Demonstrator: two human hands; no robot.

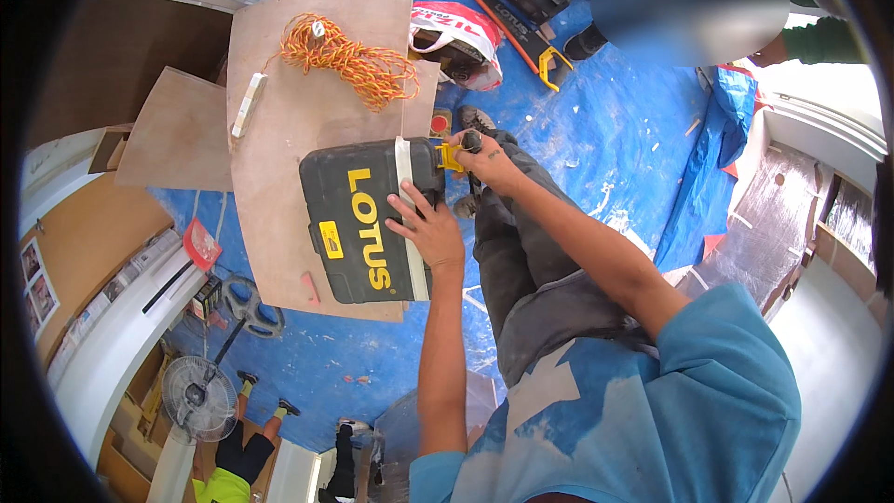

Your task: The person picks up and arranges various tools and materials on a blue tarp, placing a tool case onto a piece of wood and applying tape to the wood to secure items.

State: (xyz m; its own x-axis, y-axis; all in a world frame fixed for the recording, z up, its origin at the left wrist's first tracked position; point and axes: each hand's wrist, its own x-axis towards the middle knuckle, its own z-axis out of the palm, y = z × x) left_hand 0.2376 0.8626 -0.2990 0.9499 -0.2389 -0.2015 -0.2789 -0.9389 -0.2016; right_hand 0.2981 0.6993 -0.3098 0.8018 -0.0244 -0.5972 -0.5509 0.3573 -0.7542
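A black hard tool case (321,196) with large yellow lettering lies on a plywood board (265,144), with a white strip (404,160) running along its near side. My left hand (432,235) rests on the case and this strip, its fingers spread. At the case's right corner, my right hand (489,166) is closed around a yellow and black piece (450,157). Whether that piece belongs to the case I cannot tell, since my fingers cover part of it.
A bundle of orange-yellow rope (349,61) and a white power strip (249,104) lie on the plywood. Beyond it are a red-white bag (470,28), a yellow-handled handsaw (555,70) and another person (689,0). A fan (198,399) stands lower left, near another person's legs (250,442).
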